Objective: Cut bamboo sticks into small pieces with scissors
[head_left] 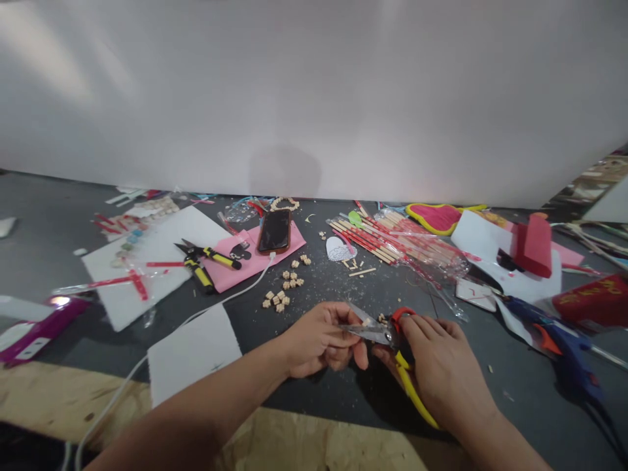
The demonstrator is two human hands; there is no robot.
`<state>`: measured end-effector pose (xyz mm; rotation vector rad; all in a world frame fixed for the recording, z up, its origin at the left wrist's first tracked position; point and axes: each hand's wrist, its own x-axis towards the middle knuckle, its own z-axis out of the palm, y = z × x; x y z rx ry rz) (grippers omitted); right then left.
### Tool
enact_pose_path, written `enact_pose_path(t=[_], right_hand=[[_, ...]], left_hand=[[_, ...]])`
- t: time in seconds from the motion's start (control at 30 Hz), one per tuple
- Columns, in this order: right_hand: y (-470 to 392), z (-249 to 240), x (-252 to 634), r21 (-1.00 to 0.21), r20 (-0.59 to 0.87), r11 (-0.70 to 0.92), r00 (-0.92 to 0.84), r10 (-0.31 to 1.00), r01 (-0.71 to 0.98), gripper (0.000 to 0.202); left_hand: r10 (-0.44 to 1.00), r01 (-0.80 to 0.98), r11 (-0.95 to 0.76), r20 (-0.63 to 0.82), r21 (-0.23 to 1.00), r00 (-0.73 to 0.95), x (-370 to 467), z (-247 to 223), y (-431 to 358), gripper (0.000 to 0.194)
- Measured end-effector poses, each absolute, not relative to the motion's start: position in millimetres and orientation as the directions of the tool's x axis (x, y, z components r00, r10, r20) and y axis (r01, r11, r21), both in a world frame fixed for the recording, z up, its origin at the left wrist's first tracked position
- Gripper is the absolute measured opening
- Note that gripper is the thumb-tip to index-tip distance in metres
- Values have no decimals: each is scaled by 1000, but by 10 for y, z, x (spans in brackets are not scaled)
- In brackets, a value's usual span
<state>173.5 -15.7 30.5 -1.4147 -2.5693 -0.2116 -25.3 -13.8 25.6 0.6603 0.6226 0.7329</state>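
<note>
My right hand (439,356) grips scissors (375,333) with red and yellow handles. Their blades are apart and point left, reaching my left hand (326,340). The fingers of that hand are pinched together at the blades; what they hold is mostly hidden. A small pale piece (367,322) shows between the blades. Beyond my hands lie several small wooden clusters (277,301), short cut bits (350,264) and a thin wooden stick (362,272). A white heart-shaped cutout (341,248) with a drawn pattern is just behind them.
Yellow-black pliers (209,256) and a phone (275,230) rest on pink paper (230,278); a white cable (245,290) runs from the phone. Bagged wooden sticks (387,242) lie behind. At right is a blue glue gun (564,347), at left a purple tool (44,330).
</note>
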Motion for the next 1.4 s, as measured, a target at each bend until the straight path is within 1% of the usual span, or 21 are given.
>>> enact_pose_path(t=[0.1,0.17,0.23,0.37,0.43,0.53,0.63,0.8,0.9,0.97,1.07,1.17,1.27,1.4], right_hand=[[-176,339,1730,18,268,536,-521,810,844,26],[-180,353,1732,16,272,536,-519,810,844,26],[-176,353,1738,21,264,527,-513,817,849,26],[-161,332,1747,41,241,495,-489,838,868,25],[-156,326,1750,43,226,483,-479,848,875,24],[-151,319,1755,38,223,482,-477,850,876,22],[-141,309,1757,30,240,473,-465,852,881,25],[-127,311,1727,-14,241,457,-440,865,890,40],[-122,308,1716,-28,238,478,-458,856,878,44],[-119,297,1720,-31,239,481,-461,855,876,43],[-119,276,1738,-20,231,489,-472,851,872,36],[-125,265,1754,2,220,489,-478,850,872,31],[-131,270,1760,19,230,481,-472,851,877,31],[-139,281,1759,24,241,487,-478,844,873,32]], left_hand=[[737,-409,604,-284,684,614,-262,259,-142,19],[742,-416,604,-289,680,605,-242,262,-148,19],[779,-424,563,-286,709,558,-207,262,-158,19],[902,-408,387,-248,827,354,-134,246,-178,19],[934,-375,323,-228,869,276,-112,238,-181,19],[949,-333,283,-212,899,233,-95,237,-175,17],[951,-328,289,-230,899,207,-92,237,-163,15],[952,-312,281,-223,908,209,-119,234,-143,12],[953,-270,268,-214,925,214,-129,251,-133,10],[954,-231,265,-220,936,205,-124,265,-127,10],[950,-217,282,-241,934,196,-104,279,-122,11],[949,-231,287,-243,930,201,-87,280,-130,12],[950,-243,282,-235,928,206,-81,261,-146,10],[939,-315,315,-245,895,243,-86,216,-168,8]])
